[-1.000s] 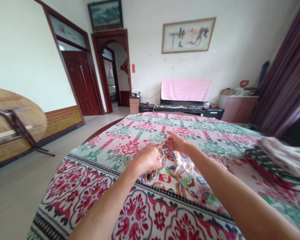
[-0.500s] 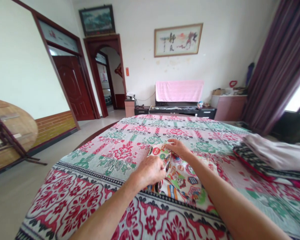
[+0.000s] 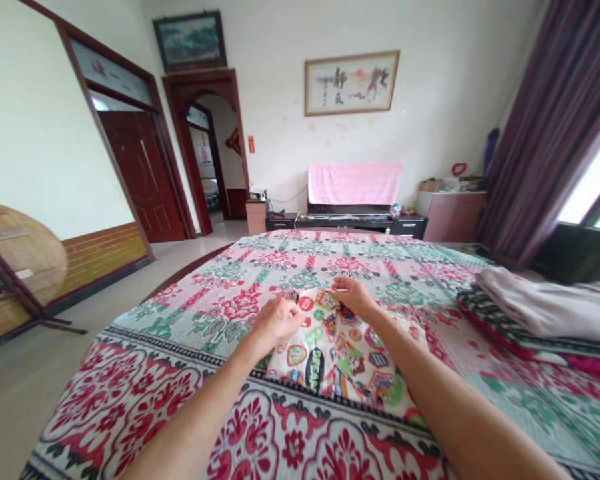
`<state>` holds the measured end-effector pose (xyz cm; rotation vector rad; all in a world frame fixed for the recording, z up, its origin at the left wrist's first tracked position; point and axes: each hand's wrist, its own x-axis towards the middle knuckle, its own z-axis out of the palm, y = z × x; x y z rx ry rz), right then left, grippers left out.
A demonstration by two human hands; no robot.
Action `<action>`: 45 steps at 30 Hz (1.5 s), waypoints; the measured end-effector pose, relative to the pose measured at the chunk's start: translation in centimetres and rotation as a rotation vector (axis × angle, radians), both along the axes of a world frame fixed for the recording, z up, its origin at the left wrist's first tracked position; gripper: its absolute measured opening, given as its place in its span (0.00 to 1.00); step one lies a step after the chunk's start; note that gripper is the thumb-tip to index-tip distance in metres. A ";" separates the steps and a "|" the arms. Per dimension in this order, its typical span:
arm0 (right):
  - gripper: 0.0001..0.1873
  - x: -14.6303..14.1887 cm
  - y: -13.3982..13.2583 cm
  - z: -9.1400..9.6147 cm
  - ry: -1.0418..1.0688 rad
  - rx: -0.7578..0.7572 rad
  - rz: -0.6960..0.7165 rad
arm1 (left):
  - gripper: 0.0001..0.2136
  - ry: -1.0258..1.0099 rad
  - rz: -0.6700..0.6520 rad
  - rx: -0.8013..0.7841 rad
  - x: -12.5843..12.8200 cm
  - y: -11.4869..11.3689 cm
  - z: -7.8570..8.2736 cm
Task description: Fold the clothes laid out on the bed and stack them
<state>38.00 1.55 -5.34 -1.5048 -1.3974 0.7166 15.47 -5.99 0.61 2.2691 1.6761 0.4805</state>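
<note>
Two hands [image 3: 279, 321] [image 3: 354, 295] at far end of printed cloth [image 3: 347, 350] (bulk nearer wearer).

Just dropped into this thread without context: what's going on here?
A person is handling a colourful printed cloth with both bare hands. It lies mostly flat, somewhat creased, on a flowered cover. The left hand is curled at the cloth's left side and the right hand is at its far edge; whether either grip is closed on fabric, I can't tell. A stack of folded fabrics sits apart, off to the right.
</note>
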 end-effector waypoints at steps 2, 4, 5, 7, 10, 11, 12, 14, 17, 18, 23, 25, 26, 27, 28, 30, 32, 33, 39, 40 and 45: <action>0.19 0.2 -0.1 0.2 -0.170 0.072 -0.068 | 0.12 0.049 0.050 0.018 -0.4 0.6 -0.8; 0.17 0.6 -0.3 0.7 -0.289 0.148 -0.138 | 0.13 0.080 0.074 -0.008 -0.9 1.1 -1.6; 0.15 0.8 -0.4 1.0 -0.316 0.178 -0.171 | 0.14 0.090 0.074 -0.038 -1.2 1.3 -1.9; 0.13 1.1 -0.6 1.6 -0.289 0.202 -0.189 | 0.17 0.090 0.056 -0.117 -1.8 1.8 -2.3; 0.14 0.9 -0.9 2.1 -0.186 0.157 -0.079 | 0.19 0.055 0.043 -0.223 -2.4 2.4 -2.7; 0.14 0.7 -1.1 2.1 -0.187 0.141 -0.031 | 0.19 0.048 0.045 -0.243 -2.5 2.5 -2.8; 0.13 0.3 -1.3 2.0 -0.216 0.135 0.015 | 0.19 0.050 0.050 -0.254 -2.6 2.5 -2.8; 0.11 -0.4 -1.8 1.9 -0.329 0.143 0.099 | 0.21 0.072 0.061 -0.261 -2.7 2.5 -2.8; 0.11 -1.0 -2.3 1.7 -0.503 0.161 0.117 | 0.21 0.099 0.069 -0.276 -2.9 2.2 -2.5; 0.12 -1.0 -2.3 1.7 -0.542 0.162 0.072 | 0.22 0.106 0.063 -0.292 -2.9 2.1 -2.4; 0.14 0.6 -1.6 1.7 -0.558 0.045 -0.091 | 0.15 0.115 0.066 -0.028 -2.2 0.6 -0.3; 0.11 1.1 -1.7 1.9 -0.522 -0.058 0.061 | 0.12 0.040 0.025 0.100 -1.2 -0.4 0.5; 0.10 1.3 -1.8 2.1 -0.497 -0.108 0.158 | 0.12 0.005 -0.011 0.110 -0.5 -0.8 0.7; 0.09 1.4 -2.0 2.3 -0.474 -0.156 0.246 | 0.12 -0.021 -0.052 0.107 0.2 -1.3 0.7; 0.08 1.4 -2.2 2.5 -0.460 -0.194 0.312 | 0.12 -0.037 -0.094 0.107 1.0 -1.6 0.5; 0.08 1.4 -2.6 2.9 -0.464 -0.224 0.374 | 0.12 -0.045 -0.176 0.136 2.4 -2.0 -0.3; 0.09 1.2 -2.9 3.1 -0.496 -0.223 0.372 | 0.13 -0.016 -0.232 0.159 3.5 -2.0 -1.3; 0.09 1.1 -2.9 3.1 -0.514 -0.215 0.363 | 0.14 0.014 -0.237 0.154 4.0 -1.8 -1.7; 0.11 1.1 -3.2 2.9 -0.604 -0.130 0.318 | 0.21 0.178 -0.094 0.099 6.3 0.1 -2.2; 0.11 1.2 -3.2 2.9 -0.610 -0.121 0.327 | 0.22 0.191 -0.090 0.109 6.7 0.4 -2.3; 0.13 1.5 -2.9 2.3 -0.632 -0.076 0.332 | 0.16 0.167 -0.058 0.177 7.7 1.4 -3.6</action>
